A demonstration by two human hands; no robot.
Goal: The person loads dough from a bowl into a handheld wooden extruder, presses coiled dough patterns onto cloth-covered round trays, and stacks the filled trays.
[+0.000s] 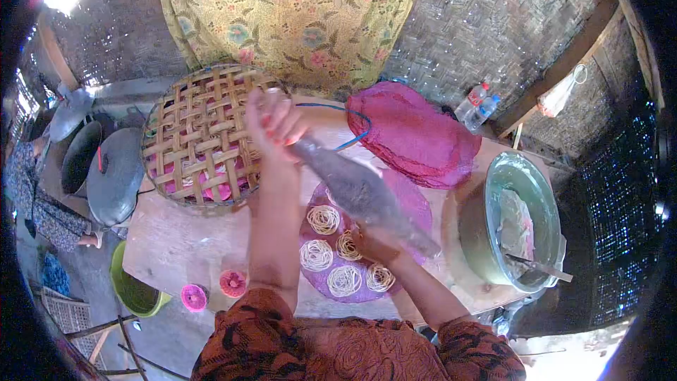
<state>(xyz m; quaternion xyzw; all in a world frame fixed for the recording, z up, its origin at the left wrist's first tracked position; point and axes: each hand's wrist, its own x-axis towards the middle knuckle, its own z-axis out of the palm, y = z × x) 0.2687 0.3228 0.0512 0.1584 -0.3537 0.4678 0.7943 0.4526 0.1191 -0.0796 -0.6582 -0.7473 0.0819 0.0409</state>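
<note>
My left hand point(278, 127) is closed round the upper end of a dark grey tool point(356, 187), long and thick in the middle with narrower ends. The tool slants down to the right, slightly smeared, and its exact kind is unclear. Below it, my right hand point(377, 243) is at a coiled noodle nest point(347, 245); its fingers are partly hidden. Other pale nests, including one on the left point(324, 219) and one in front point(344, 281), lie on a round purple mesh sheet point(416, 201).
A woven bamboo tray point(201, 134) stands at the back left, beside stacked magenta mesh sheets point(416, 134). A green tub point(486, 233) holds a bag and a utensil. Two bottles point(474, 107), two small pink round items point(194, 298) and a wok lid point(116, 176) surround the wooden table point(176, 236).
</note>
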